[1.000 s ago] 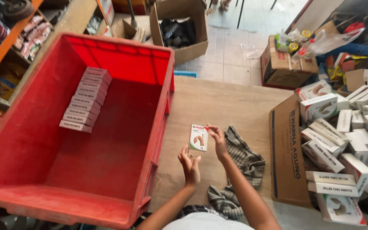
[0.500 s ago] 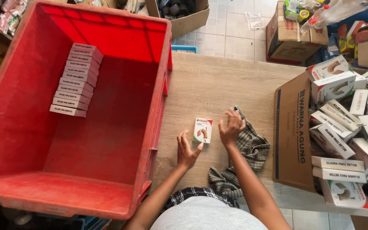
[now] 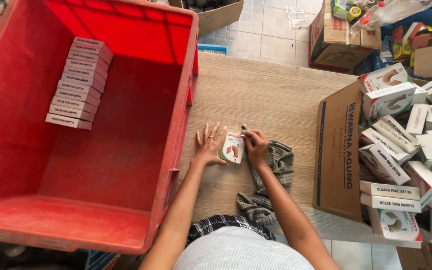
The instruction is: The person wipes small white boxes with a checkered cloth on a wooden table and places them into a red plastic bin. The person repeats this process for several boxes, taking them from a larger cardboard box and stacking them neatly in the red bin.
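A small white box (image 3: 233, 147) with an orange picture lies on the wooden table (image 3: 271, 95) between my two hands. My left hand (image 3: 208, 147) rests flat on the table with fingers spread, its thumb side touching the box's left edge. My right hand (image 3: 256, 146) is curled against the box's right edge and pinches a small dark object at its fingertips. A checked grey cloth (image 3: 270, 181) lies under and beside my right wrist.
A large red crate (image 3: 126, 160) stands at the left, with a row of several flat boxes (image 3: 77, 82) inside. An open cardboard carton (image 3: 337, 150) at the right holds several white boxes (image 3: 401, 150). More cardboard boxes (image 3: 337, 37) stand on the tiled floor beyond.
The box has gone from held upright in the air to lying on the table. Both hands came down beside it, the left one flattening out.
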